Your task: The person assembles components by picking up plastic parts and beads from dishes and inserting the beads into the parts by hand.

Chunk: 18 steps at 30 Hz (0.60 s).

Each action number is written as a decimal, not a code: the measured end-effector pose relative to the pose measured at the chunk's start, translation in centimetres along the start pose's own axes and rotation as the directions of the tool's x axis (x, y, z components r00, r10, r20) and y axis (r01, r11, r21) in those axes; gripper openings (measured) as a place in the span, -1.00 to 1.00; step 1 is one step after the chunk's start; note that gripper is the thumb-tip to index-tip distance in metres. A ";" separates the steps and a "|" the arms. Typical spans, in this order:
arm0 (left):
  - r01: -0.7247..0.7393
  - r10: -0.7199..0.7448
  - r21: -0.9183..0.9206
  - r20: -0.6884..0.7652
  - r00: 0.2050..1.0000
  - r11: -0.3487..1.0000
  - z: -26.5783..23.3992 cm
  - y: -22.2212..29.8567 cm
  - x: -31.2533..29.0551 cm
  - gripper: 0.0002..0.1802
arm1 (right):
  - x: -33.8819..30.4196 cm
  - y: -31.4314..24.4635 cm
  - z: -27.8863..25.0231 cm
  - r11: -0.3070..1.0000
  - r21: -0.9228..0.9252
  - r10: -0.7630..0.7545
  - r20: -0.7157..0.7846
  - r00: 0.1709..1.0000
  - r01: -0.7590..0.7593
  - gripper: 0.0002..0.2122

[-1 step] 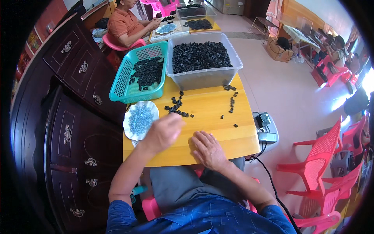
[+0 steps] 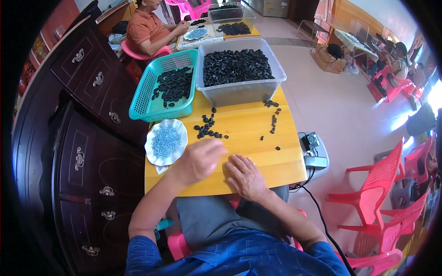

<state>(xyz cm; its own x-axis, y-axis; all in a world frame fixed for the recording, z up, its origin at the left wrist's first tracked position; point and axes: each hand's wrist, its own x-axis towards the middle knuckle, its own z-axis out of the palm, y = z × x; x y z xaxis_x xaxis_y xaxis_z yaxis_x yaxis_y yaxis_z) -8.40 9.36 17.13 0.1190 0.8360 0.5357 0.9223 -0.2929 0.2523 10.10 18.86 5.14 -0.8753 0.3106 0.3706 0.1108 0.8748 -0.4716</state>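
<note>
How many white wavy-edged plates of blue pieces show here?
2. One plate sits at the left of the near table, by the left hand; another plate is on the far table, before the seated co-worker. Others may be hidden farther back.

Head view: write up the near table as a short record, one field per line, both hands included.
Left hand: fingers curled, over the table; blurred, grip unclear
Right hand: palm down on the table, fingers extended
Plate: white, wavy rim, holding blue pieces
Basket: green, holding black pieces
Tub: translucent, right of the basket, holding many more
Loose pieces: black, scattered on the table, nearer than the tub
</note>
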 end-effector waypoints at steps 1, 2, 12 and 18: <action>-0.048 0.049 -0.032 0.003 0.999 0.998 0.5 1.1 0.6 -0.76 | 0.0 -0.1 0.0 0.999 -0.044 -0.011 0.036 0.999 0.013 -0.55; -0.099 0.101 -0.067 0.025 0.995 0.993 1.0 1.7 1.3 -0.74 | 0.0 -0.1 0.0 0.999 -0.037 -0.007 0.030 1.000 0.009 -0.55; 0.118 -0.116 0.079 -0.030 0.993 0.990 7.3 -6.3 8.1 -0.59 | 0.0 -0.1 -0.2 1.000 -0.021 -0.022 0.049 0.999 0.023 -0.60; 0.271 -0.272 0.028 0.052 0.961 0.962 7.7 -6.6 4.0 -0.62 | 0.0 0.4 -0.2 0.999 -0.007 -0.038 0.028 0.999 0.038 -0.60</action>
<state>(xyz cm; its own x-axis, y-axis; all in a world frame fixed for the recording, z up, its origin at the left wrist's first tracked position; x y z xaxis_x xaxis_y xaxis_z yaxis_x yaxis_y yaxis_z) -11.25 18.18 11.41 -0.1174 0.9070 0.4043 0.9298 -0.0426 0.3656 10.24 19.35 5.14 -0.8918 0.2664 0.3656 0.0805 0.8887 -0.4513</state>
